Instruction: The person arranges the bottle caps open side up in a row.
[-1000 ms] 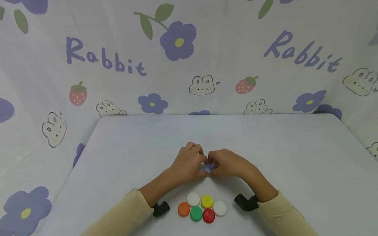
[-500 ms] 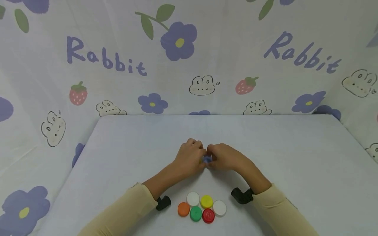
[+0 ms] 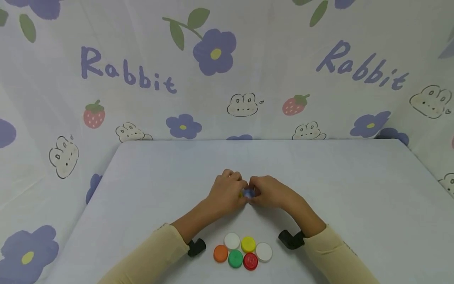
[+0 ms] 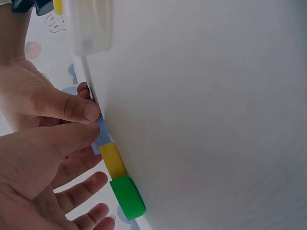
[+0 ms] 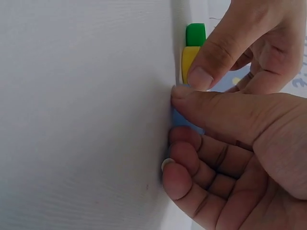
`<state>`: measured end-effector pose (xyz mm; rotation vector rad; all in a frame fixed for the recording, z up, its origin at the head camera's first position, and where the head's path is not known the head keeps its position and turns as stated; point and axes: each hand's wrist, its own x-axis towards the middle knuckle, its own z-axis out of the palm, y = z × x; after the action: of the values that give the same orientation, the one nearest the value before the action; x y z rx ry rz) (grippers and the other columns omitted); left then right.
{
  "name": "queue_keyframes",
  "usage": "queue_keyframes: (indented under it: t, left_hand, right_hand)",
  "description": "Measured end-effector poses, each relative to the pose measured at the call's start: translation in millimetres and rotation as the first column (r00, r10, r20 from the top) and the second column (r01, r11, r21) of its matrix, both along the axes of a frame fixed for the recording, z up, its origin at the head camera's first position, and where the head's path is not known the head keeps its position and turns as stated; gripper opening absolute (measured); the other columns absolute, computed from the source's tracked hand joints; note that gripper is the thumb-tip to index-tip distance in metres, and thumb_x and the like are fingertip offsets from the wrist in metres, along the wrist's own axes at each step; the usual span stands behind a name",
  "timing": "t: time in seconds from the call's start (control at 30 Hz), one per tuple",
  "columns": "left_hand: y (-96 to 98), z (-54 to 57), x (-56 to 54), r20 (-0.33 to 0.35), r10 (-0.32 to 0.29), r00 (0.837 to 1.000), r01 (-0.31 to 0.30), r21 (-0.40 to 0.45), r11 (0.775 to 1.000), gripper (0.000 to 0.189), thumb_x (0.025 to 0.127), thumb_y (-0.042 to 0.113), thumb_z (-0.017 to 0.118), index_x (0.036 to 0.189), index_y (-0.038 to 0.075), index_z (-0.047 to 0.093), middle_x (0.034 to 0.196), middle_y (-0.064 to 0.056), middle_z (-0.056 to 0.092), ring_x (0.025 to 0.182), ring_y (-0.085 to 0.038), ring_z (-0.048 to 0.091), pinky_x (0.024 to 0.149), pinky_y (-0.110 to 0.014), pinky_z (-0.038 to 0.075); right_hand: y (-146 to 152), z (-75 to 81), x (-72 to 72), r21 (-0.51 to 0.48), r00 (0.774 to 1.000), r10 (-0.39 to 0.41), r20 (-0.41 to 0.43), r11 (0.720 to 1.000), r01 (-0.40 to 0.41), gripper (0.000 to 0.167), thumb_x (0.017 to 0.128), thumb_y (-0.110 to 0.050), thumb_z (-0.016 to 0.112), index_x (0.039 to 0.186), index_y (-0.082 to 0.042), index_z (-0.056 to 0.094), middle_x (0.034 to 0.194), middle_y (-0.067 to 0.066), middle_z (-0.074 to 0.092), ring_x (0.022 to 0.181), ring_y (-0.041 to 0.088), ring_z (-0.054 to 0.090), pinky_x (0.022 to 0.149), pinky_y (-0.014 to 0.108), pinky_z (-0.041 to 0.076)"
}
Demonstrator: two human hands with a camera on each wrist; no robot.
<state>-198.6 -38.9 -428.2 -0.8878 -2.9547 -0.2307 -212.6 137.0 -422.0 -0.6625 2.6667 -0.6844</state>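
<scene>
Inside table edges (image 3: 177, 141), hands (image 3: 227, 193) (image 3: 272, 192), blue piece (image 4: 104, 134) pinched

- Looks like a small draped booth set up for recording tabletop work; whether it stands in a home, lab or office cannot be told
- Taking the head view as the clock, a white cloth backdrop (image 3: 142, 23) runs from nine through twelve to three
- Its print is nursery-like: purple flower (image 3: 215, 54) at twelve, "Rabbit" lettering (image 3: 132, 79) at ten and again at two, strawberry (image 3: 94, 117) at nine
- A plain white tabletop (image 3: 159, 169) fills much of the lower half
- Black fittings (image 3: 292, 240) at seven and five, beside the sleeves (image 3: 142, 254), suggest recording gear
</scene>
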Motion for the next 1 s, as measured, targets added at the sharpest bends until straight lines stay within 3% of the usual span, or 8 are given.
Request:
queue_keyframes:
  t: [0.47, 0.63, 0.8, 1.0]
  left_hand:
    - [6.4, -1.5, 3.2, -0.046, 0.022, 0.999, -0.026, -0.068, 0.997, 0.028, 0.093, 0.034, 0.074, 0.108, 0.011, 0.076, 0.119, -0.003, 0.063, 0.120, -0.025, 0.051, 0.091, -0.041, 0.048]
    - [6.9, -1.7, 6.4, -0.057, 0.022, 0.998, -0.027, -0.081, 0.996, 0.036, 0.092, 0.036, 0.075, 0.115, 0.009, 0.074, 0.125, -0.004, 0.061, 0.121, -0.026, 0.050, 0.092, -0.041, 0.048]
    - [2.2, -0.8, 15.8, -0.076, 0.002, 0.997, -0.004, -0.022, 1.000, 0.044, 0.091, 0.036, 0.076, 0.126, 0.010, 0.070, 0.134, -0.005, 0.057, 0.124, -0.027, 0.050, 0.094, -0.042, 0.048]
    - [-6.4, 7.4, 36.3, -0.001, -0.024, 1.000, 0.024, 0.023, 0.999, 0.040, 0.093, 0.039, 0.073, 0.126, 0.017, 0.072, 0.130, -0.001, 0.059, 0.123, -0.025, 0.050, 0.095, -0.041, 0.047]
  right_hand:
    - [0.3, -0.9, 4.3, -0.021, 0.998, -0.069, 0.010, 0.997, 0.069, 0.026, 0.088, -0.010, 0.081, 0.108, -0.001, 0.066, 0.081, 0.003, 0.063, 0.074, 0.017, 0.058, 0.068, 0.032, 0.051]
    - [1.5, 0.2, 7.8, -0.021, 0.996, -0.088, 0.028, 0.996, 0.088, 0.039, 0.087, -0.009, 0.081, 0.121, 0.002, 0.064, 0.082, 0.004, 0.065, 0.074, 0.017, 0.060, 0.071, 0.033, 0.053]
    - [8.9, 4.3, 17.2, -0.008, 0.995, -0.093, 0.033, 0.996, 0.093, 0.055, 0.087, -0.008, 0.080, 0.135, 0.003, 0.056, 0.079, 0.002, 0.065, 0.072, 0.017, 0.059, 0.071, 0.034, 0.054]
    - [16.8, 12.6, 38.1, -0.004, 0.999, -0.054, 0.004, 0.999, 0.054, 0.039, 0.089, -0.008, 0.079, 0.123, 0.000, 0.063, 0.075, -0.002, 0.061, 0.069, 0.014, 0.056, 0.067, 0.030, 0.051]
